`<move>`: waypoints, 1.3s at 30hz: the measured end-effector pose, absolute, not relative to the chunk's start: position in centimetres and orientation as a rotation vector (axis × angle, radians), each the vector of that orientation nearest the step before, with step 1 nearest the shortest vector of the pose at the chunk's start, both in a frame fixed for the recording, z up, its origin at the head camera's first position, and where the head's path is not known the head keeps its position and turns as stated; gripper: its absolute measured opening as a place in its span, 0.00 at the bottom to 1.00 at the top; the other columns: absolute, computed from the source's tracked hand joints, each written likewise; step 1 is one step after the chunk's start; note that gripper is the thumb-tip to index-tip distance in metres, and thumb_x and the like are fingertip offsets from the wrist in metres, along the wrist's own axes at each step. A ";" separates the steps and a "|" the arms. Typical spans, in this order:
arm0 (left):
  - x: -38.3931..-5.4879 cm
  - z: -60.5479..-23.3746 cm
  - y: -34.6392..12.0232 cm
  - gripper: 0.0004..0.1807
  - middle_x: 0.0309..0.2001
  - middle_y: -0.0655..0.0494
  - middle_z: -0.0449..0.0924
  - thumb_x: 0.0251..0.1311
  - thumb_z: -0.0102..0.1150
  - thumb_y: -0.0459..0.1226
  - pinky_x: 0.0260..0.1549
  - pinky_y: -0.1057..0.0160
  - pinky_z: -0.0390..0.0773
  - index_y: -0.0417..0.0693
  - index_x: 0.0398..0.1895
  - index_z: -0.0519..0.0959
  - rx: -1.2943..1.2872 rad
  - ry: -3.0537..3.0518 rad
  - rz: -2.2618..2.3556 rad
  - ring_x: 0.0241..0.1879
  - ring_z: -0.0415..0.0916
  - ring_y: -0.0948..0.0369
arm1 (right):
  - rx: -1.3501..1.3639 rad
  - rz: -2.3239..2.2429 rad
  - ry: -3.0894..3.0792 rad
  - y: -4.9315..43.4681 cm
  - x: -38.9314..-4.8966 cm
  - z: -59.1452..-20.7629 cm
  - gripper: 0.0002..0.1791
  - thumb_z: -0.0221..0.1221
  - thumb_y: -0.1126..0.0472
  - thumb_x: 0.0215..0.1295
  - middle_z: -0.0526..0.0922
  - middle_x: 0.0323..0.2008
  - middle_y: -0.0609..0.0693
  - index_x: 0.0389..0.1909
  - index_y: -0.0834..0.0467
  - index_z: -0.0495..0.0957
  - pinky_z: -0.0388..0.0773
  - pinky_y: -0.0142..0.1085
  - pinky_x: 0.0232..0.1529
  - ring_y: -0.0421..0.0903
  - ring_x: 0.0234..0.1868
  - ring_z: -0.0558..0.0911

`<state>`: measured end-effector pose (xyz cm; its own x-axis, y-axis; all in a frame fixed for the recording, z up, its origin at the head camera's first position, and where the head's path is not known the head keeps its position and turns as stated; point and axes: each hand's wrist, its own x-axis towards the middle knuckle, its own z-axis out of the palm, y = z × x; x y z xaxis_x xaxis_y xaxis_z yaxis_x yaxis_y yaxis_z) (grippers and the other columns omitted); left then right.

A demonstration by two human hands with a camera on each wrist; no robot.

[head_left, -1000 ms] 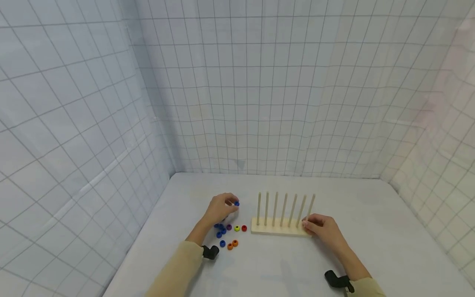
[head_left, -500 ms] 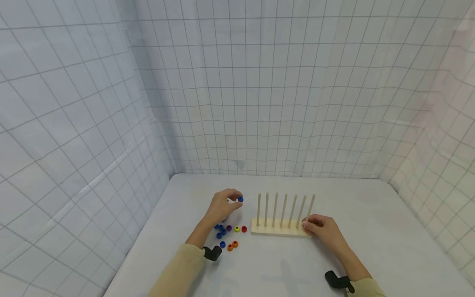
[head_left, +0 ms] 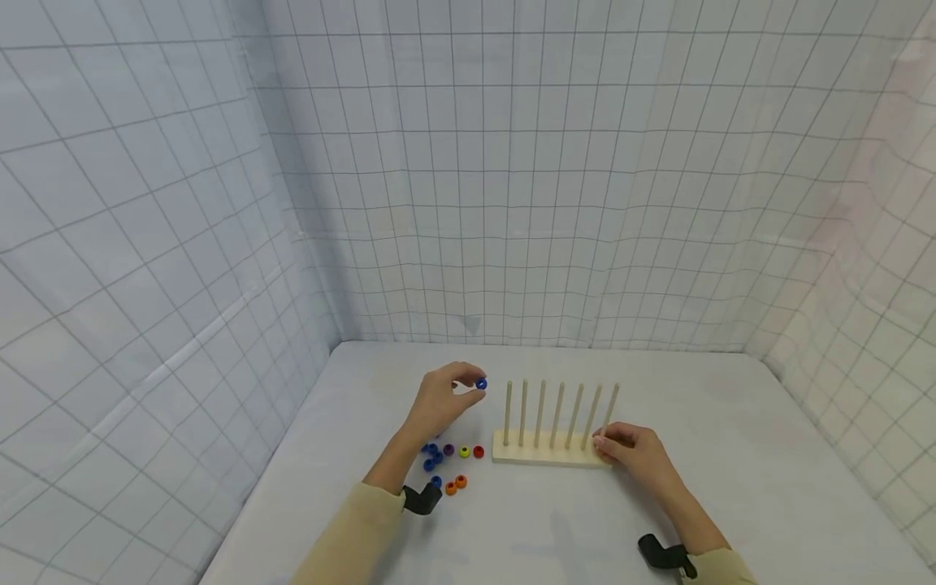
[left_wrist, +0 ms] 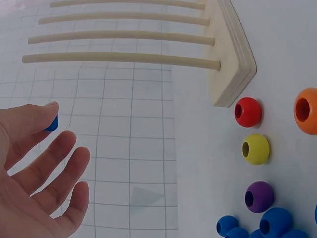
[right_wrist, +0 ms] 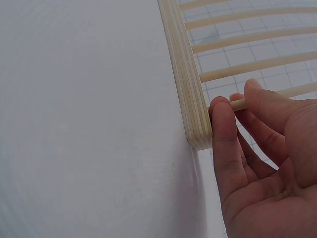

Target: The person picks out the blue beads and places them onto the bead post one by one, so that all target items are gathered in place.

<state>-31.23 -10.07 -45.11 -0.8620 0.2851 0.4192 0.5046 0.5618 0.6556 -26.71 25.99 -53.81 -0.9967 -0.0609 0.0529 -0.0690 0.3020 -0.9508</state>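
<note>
Where pinched, blue bead (left_wrist: 53, 124) part-hidden.

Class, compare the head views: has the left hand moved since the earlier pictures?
Yes: the left hand, pinching a blue bead, has moved up and rightward in the head view, closer to the leftmost wooden peg.

Left hand (head_left: 436, 401) raised, pinching; right hand (head_left: 640, 452) gripping.
</note>
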 end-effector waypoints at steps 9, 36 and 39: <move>-30.0 -43.6 -9.1 0.14 0.42 0.64 0.85 0.60 0.70 0.36 0.52 0.47 0.77 0.51 0.49 0.84 -0.697 -2.469 -1.240 0.45 0.81 0.61 | 0.139 1.850 -2.525 26.1 -26.7 -53.8 0.15 0.68 0.56 0.64 0.84 0.33 0.58 0.39 0.66 0.84 0.81 0.33 0.34 0.43 0.32 0.81; -29.0 -42.2 -7.3 0.14 0.37 0.71 0.85 0.59 0.72 0.37 0.52 0.50 0.76 0.60 0.47 0.85 -0.736 -2.412 -1.364 0.43 0.81 0.68 | 0.229 1.846 -2.507 26.2 -26.5 -53.4 0.14 0.67 0.58 0.66 0.85 0.33 0.60 0.41 0.67 0.84 0.79 0.34 0.30 0.44 0.30 0.80; -29.1 -42.3 -7.2 0.14 0.37 0.71 0.85 0.59 0.72 0.37 0.53 0.50 0.77 0.60 0.47 0.85 -0.746 -2.409 -1.352 0.42 0.81 0.70 | 0.229 1.847 -2.508 26.0 -26.4 -53.2 0.13 0.66 0.60 0.67 0.84 0.33 0.61 0.41 0.68 0.83 0.79 0.34 0.30 0.45 0.29 0.80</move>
<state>-29.13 -7.16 -42.31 -0.8277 0.3001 0.4742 0.5611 0.4290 0.7079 -26.41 26.04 -53.22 -0.9891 -0.1067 0.1017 -0.1288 0.2895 -0.9485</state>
